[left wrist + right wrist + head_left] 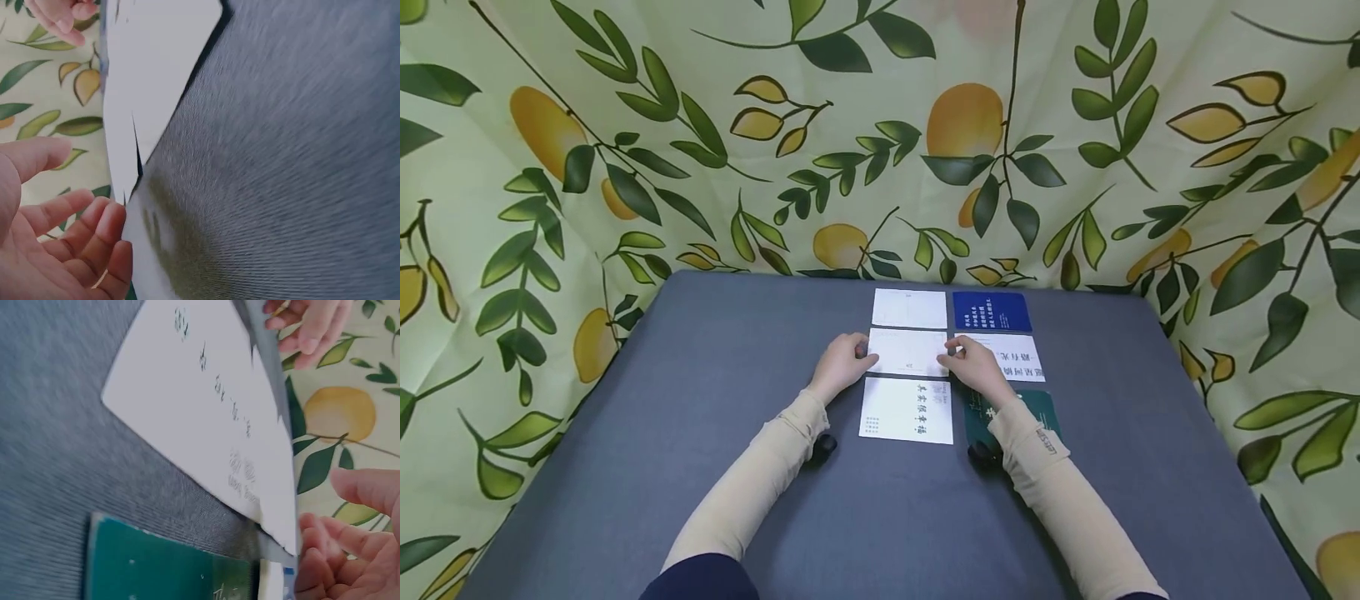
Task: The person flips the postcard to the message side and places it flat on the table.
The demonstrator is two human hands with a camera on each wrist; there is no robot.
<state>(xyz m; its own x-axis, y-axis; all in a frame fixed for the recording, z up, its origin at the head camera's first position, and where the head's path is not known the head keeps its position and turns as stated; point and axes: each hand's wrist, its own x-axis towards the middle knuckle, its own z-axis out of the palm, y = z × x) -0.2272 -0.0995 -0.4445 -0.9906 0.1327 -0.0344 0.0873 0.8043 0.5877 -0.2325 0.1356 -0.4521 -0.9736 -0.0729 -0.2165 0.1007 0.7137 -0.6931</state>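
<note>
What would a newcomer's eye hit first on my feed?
Probably the fruit-and-leaf curtain filling the background behind the table. Next, the dark blue card at the far end of the right-hand column, and the green card at its near end. The left hand and right hand flank the middle white card of the left-hand column.

On the grey-blue table [865, 517], two columns are laid out; the left is formed by three white cards [910, 346]; the right, far to near, by a blue card [1003, 313], a white lettered card [1024, 354] and a green card [1041, 405].
</note>
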